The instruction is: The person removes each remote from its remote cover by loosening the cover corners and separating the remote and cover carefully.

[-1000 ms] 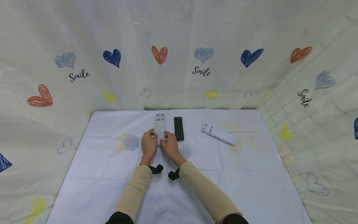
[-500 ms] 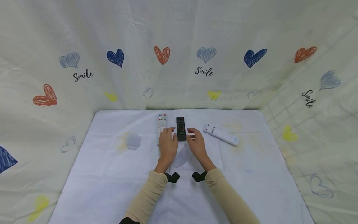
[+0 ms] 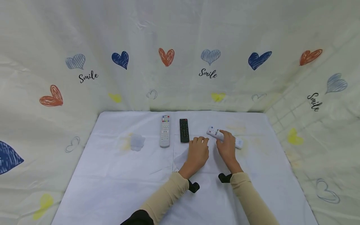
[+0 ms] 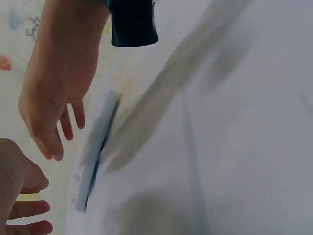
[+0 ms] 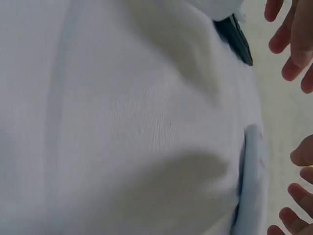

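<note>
A white remote control lies at a slant on the right of the white-covered table. My right hand hovers over its middle and hides part of it. In the left wrist view, a gap shows between the right hand's loosely bent fingers and that remote. My left hand is held left of the same remote, fingers relaxed, nothing in them. Close beyond the left fingers lies a black remote control. A second white remote control lies lengthwise farther left.
Near the left remote, a greyish patch marks the white tablecloth. A heart-printed curtain stands right behind the table's far edge and runs along both sides.
Both hands have left the left white remote, passed beside the black one, and moved right to the slanted white remote. The left white remote is now fully visible. The head view has shifted slightly.
</note>
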{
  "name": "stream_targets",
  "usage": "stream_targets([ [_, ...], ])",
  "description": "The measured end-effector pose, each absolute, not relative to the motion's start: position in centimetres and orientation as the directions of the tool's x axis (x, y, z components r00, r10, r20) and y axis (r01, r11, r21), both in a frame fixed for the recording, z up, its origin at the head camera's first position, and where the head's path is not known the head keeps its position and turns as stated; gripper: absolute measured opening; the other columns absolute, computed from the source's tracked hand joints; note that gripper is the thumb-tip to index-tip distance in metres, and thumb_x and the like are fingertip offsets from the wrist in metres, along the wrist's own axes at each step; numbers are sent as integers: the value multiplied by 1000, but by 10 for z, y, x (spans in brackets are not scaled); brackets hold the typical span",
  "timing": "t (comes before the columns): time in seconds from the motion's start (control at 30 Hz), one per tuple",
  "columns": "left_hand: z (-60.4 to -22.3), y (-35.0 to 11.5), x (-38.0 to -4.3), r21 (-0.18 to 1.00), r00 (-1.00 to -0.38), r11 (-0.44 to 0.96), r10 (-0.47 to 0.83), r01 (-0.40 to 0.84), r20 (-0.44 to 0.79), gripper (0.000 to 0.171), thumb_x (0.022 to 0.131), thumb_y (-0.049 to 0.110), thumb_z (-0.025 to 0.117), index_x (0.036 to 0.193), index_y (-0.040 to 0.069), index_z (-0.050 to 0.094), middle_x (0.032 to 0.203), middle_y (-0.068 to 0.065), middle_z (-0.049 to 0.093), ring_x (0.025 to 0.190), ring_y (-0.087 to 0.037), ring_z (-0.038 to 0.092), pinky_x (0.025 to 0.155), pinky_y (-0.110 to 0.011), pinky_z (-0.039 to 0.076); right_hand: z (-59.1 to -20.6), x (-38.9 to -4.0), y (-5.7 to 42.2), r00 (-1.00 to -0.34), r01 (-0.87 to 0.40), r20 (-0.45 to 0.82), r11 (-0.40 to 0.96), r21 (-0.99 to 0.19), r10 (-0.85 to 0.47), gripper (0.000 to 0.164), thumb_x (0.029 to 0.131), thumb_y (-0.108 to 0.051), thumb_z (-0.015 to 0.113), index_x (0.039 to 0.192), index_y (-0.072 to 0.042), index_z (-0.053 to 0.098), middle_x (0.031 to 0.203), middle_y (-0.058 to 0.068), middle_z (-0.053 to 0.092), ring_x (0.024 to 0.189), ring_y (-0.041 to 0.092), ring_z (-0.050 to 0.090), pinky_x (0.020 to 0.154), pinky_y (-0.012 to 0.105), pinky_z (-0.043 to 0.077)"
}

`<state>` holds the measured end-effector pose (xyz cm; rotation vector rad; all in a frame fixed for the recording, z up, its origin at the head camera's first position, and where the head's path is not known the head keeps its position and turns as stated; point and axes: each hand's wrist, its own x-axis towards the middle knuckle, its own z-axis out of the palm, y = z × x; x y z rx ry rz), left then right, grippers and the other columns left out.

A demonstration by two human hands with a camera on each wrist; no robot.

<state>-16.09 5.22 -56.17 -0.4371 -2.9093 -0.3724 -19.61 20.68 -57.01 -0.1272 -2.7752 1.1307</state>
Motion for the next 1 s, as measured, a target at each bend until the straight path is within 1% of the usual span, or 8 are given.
stream_targets([
  [0.27, -568, 80, -156, -44, -884, 903, 428, 427, 189, 49, 99, 40, 67, 143, 22, 57, 139, 0, 62, 127, -22, 57, 100, -41, 50, -580, -197, 249, -990, 87, 48, 851, -517, 130, 55, 100, -15, 62, 150, 2, 46, 157, 28, 43, 147, 52, 32, 115, 73, 28],
  [0.37, -571, 86, -156, -96, -866, 889, 458, 448, 202, 58, 92, 45, 74, 143, 22, 56, 139, -1, 61, 128, -22, 56, 100, -41, 49, -584, -195, 262, -993, 95, 13, 875, -475, 115, 59, 101, -19, 62, 152, 3, 42, 158, 29, 40, 148, 53, 29, 115, 75, 24],
  [0.5, -570, 94, -157, -136, -855, 867, 496, 479, 151, 69, 89, 48, 77, 148, 21, 52, 149, -5, 56, 137, -27, 51, 107, -45, 46, -587, -193, 275, -996, 89, -14, 892, -443, 92, 61, 101, -21, 60, 153, 5, 40, 158, 32, 38, 148, 55, 27, 113, 77, 22],
  [0.63, -572, 99, -160, -166, -852, 850, 517, 499, 83, 76, 91, 49, 75, 155, 21, 47, 158, -10, 49, 147, -33, 44, 114, -49, 42, -592, -194, 282, -998, 49, 23, 900, -433, 66, 59, 100, -19, 63, 149, 7, 43, 152, 35, 43, 142, 57, 34, 109, 77, 31],
  [0.73, -579, 99, -162, -211, -837, 836, 536, 507, 111, 75, 91, 47, 75, 154, 20, 47, 158, -11, 49, 149, -35, 44, 115, -50, 42, -595, -194, 287, -997, -9, 70, 898, -440, 24, 58, 97, -18, 68, 144, 9, 47, 143, 37, 48, 133, 59, 42, 105, 74, 38],
  [0.8, -582, 99, -164, -251, -822, 830, 544, 498, 166, 66, 95, 43, 72, 153, 19, 50, 156, -10, 52, 147, -35, 46, 113, -50, 44, -596, -193, 289, -996, -50, 92, 886, -462, -8, 58, 96, -19, 71, 141, 11, 49, 138, 38, 50, 129, 59, 47, 105, 71, 40],
  [0.9, -585, 97, -167, -297, -800, 829, 547, 475, 246, 56, 101, 35, 64, 152, 19, 51, 154, -10, 54, 144, -33, 50, 111, -49, 47, -596, -188, 289, -995, -80, 99, 860, -503, -35, 60, 96, -21, 73, 140, 13, 49, 136, 38, 50, 127, 57, 50, 108, 66, 40],
  [1.0, -583, 96, -170, -315, -790, 824, 552, 470, 267, 54, 105, 31, 58, 155, 18, 46, 155, -11, 53, 144, -33, 51, 111, -49, 48, -595, -180, 285, -994, -87, 101, 847, -525, -40, 61, 97, -23, 73, 141, 12, 49, 136, 36, 50, 128, 54, 52, 109, 65, 41],
])
